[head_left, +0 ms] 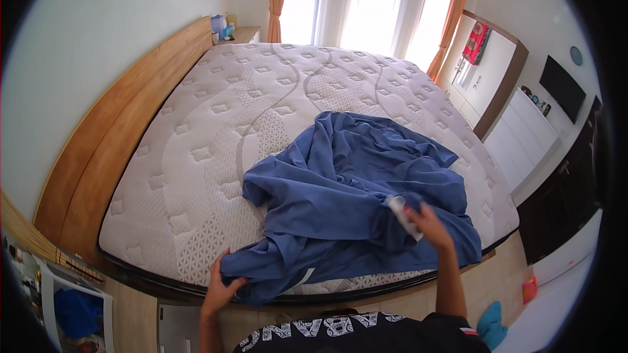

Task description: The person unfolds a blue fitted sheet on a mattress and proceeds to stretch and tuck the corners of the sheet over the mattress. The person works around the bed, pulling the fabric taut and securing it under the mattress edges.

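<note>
A crumpled blue bedsheet (pixel 327 202) lies heaped over the near right part of a bare patterned mattress (pixel 196 183). At the mattress's near edge, my left hand (pixel 220 289) has fingers and thumb closed round a bunched corner of the sheet. A pale strip shows on the cloth just right of that hand. My right hand (pixel 428 225) is over the right side of the heap, closed on a gathered part of the sheet. A white, motion-smeared patch (pixel 403 218) sits at its fingers; whether it is a label or an edge band I cannot tell.
A wooden headboard (pixel 124 124) runs along the left. Beyond the bed stand a nightstand (pixel 245 34) and curtained windows. A wardrobe (pixel 487 72) and a white dresser (pixel 523 137) line the right. A teal cloth item (pixel 492 327) lies at lower right.
</note>
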A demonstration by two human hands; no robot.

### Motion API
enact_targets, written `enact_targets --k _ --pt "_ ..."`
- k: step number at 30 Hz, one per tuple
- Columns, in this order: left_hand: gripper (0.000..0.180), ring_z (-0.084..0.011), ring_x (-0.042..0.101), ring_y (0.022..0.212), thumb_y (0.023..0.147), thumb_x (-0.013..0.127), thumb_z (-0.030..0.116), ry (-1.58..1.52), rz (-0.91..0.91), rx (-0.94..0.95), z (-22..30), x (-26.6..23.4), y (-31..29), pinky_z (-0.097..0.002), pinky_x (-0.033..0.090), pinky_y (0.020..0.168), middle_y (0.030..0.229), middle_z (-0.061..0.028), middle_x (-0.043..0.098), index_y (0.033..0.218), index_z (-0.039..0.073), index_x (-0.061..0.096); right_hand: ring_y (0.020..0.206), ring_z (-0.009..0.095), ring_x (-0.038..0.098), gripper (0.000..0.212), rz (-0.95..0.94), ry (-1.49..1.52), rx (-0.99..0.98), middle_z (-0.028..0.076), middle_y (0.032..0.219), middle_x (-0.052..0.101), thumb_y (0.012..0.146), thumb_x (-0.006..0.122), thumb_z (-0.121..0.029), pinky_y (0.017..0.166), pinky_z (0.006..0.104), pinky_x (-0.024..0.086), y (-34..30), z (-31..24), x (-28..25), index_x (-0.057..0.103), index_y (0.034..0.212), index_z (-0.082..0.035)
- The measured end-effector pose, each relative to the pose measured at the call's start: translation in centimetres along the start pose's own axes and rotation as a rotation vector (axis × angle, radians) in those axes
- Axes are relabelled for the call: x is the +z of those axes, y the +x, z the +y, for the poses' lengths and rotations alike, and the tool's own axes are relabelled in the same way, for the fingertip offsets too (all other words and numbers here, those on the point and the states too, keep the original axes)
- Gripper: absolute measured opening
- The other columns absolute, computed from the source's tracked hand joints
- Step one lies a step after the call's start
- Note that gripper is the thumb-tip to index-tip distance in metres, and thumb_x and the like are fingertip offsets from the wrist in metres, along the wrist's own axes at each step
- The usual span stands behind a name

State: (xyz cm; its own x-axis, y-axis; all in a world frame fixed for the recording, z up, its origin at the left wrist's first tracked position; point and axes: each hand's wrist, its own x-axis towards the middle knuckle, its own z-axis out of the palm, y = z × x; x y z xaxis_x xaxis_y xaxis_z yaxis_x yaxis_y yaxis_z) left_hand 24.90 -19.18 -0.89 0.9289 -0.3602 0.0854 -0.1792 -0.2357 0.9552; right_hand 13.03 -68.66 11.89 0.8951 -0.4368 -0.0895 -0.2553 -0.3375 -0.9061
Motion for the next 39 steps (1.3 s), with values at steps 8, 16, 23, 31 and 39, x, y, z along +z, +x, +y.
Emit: enact_targets --k 8,16,23,31,39 --pt "0.118 -0.0391 0.022 0.141 0.059 0.083 0.05 0.459 -0.088 0.121 3.8 9.5 2.5 -0.0624 0.001 0.112 0.152 -0.0218 0.021 0.151 0.012 0.021 0.143 0.049 0.001 0.102 -0.013 -0.966 -0.105 0.029 0.153 0.014 0.071 0.073 -0.06 0.111 0.064 -0.001 1.1 9.4 10.5 0.032 0.144 -0.002" --pt "0.102 -0.0409 0.029 0.137 0.062 0.079 0.041 0.514 0.054 0.23 1.4 11.7 3.2 -0.0586 0.008 0.113 0.146 -0.0218 0.032 0.148 0.013 0.031 0.142 0.045 0.012 0.074 0.363 -0.883 -0.319 0.028 0.146 0.027 0.071 0.074 -0.049 0.112 0.0596 0.008 1.2 11.5 12.9 0.055 0.12 0.004" --pt "0.098 -0.0378 0.037 0.131 0.061 0.079 0.04 0.51 0.13 0.288 1.3 12.1 3.3 -0.055 0.017 0.112 0.14 -0.0202 0.039 0.143 0.009 0.037 0.14 0.039 0.023 0.059 0.482 -0.789 -0.361 0.025 0.14 0.038 0.068 0.075 -0.034 0.113 0.0552 0.014 0.9 11.3 13.4 0.059 0.11 0.003" --pt "0.096 -0.0376 0.038 0.13 0.059 0.079 0.038 0.511 0.171 0.295 1.6 12.3 3.5 -0.0548 0.018 0.111 0.138 -0.0202 0.04 0.141 0.008 0.04 0.138 0.039 0.027 0.058 0.553 -0.714 -0.377 0.022 0.138 0.041 0.066 0.076 -0.03 0.112 0.055 0.016 1.0 11.9 13.7 0.059 0.112 0.002" --pt "0.096 -0.0374 0.039 0.129 0.058 0.08 0.038 0.534 0.17 0.283 1.5 12.4 3.4 -0.055 0.02 0.111 0.137 -0.0199 0.04 0.14 0.007 0.041 0.138 0.039 0.027 0.06 0.551 -0.681 -0.364 0.022 0.138 0.041 0.066 0.076 -0.026 0.112 0.0546 0.017 0.8 11.6 13.5 0.057 0.114 0.005"
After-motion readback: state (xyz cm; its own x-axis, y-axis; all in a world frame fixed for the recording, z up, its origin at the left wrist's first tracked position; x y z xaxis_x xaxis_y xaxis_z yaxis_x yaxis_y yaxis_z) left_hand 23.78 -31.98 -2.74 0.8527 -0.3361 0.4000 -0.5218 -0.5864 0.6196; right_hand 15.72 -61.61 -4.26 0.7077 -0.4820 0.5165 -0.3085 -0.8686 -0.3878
